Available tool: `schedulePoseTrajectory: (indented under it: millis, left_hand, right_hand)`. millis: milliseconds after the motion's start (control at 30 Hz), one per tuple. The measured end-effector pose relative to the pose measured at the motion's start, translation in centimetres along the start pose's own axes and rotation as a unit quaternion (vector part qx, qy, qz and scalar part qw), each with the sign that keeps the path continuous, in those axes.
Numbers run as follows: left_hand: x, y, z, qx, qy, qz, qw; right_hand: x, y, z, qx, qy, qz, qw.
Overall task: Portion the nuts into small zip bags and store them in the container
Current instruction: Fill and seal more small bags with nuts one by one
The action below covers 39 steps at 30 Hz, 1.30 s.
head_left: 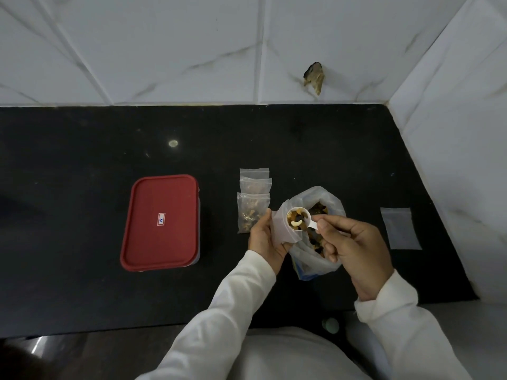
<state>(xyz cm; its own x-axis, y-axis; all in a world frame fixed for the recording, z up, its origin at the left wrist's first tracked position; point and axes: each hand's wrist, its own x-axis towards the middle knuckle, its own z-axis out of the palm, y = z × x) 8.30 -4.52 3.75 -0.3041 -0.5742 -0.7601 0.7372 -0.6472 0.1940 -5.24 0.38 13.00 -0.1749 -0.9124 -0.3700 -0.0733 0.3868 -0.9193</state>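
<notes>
My right hand [356, 250] pinched the short handle of a small white scoop [299, 218] between thumb and fingers, its round bowl heaped with mixed nuts: one pale curved cashew lay on top of dark and amber pieces. The scoop hung just over the mouth of a small zip bag [281, 229], which my left hand [264, 238] gripped from the side, fingers curled around the cloudy plastic to hold it upright and open. Right behind, at about one o'clock from the scoop, stood the large plastic bag [323, 259], its top gaping and more dark and golden nuts showing inside. At eleven o'clock from my left hand lay three filled zip bags [253, 204], overlapping in a row on the black counter [82, 149], brown nuts visible through them. At nine o'clock, well apart, sat the container [162, 222] with its red lid closed. At three o'clock lay a flat zip bag [400, 229].
</notes>
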Motion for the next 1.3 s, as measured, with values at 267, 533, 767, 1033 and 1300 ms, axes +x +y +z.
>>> schedulePoseTrajectory:
  millis: [267, 533, 767, 1033, 1300]
  left_hand:
    - [0.1, 0.3, -0.1, 0.018, -0.015, 0.006, 1.000]
    - [0.1, 0.0, 0.1, 0.069, -0.034, 0.017, 0.997]
    - [0.1, -0.1, 0.3, 0.057, -0.067, -0.005, 0.996]
    - [-0.3, 0.1, 0.6, 0.040, -0.085, -0.014, 0.995]
    - [-0.4, -0.1, 0.8, 0.070, -0.090, 0.024, 0.993]
  right_hand:
    - [0.0, 0.3, -0.2, -0.134, 0.021, -0.068, 0.989]
    - [0.4, 1.2, 0.6, -0.294, 0.049, -0.255, 0.920]
    - [1.5, 1.4, 0.9, -0.493, 0.063, -0.483, 0.721]
    - [2.2, 1.8, -0.4, -0.496, 0.027, -0.543, 0.677]
    - [1.6, 0.5, -0.1, -0.451, 0.018, -0.487, 0.747]
